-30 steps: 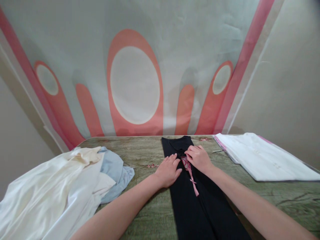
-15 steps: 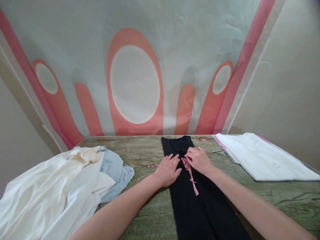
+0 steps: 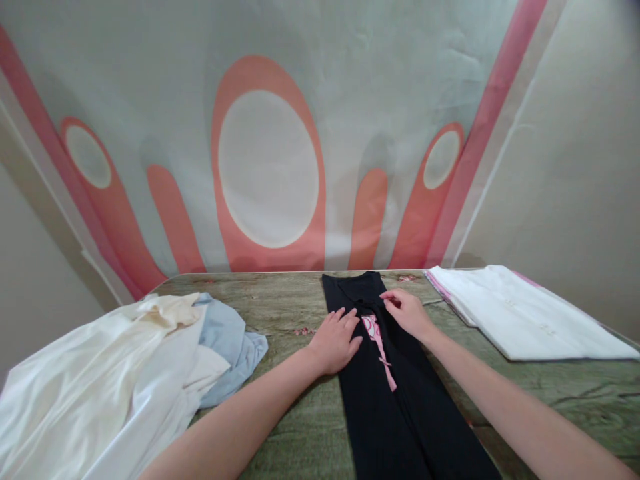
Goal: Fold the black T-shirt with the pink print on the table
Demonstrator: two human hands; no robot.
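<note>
A black garment [image 3: 370, 413] with a pink print [image 3: 374, 333] lies lengthwise on the table, its sides folded in toward the middle. My left hand [image 3: 336, 341] rests flat on its left part, fingers spread and palm down. At the garment's right edge, my right hand [image 3: 406, 313] is loosely curled, with thumb and forefinger slightly apart by the black cloth. No fabric shows between those fingertips. The garment's lower end runs out of the bottom of the view.
Rumpled cream and white clothes [image 3: 100, 387] and a light blue cloth [image 3: 227, 347] are heaped at the left. Folded white clothes [image 3: 525, 313] lie at the right on the wood-patterned table [image 3: 295, 300]. Behind the table rises a wall with a pink pattern [image 3: 270, 60].
My right hand has shifted right, away from the pink print to the garment's edge, and its fingers have loosened. My left hand stays in place.
</note>
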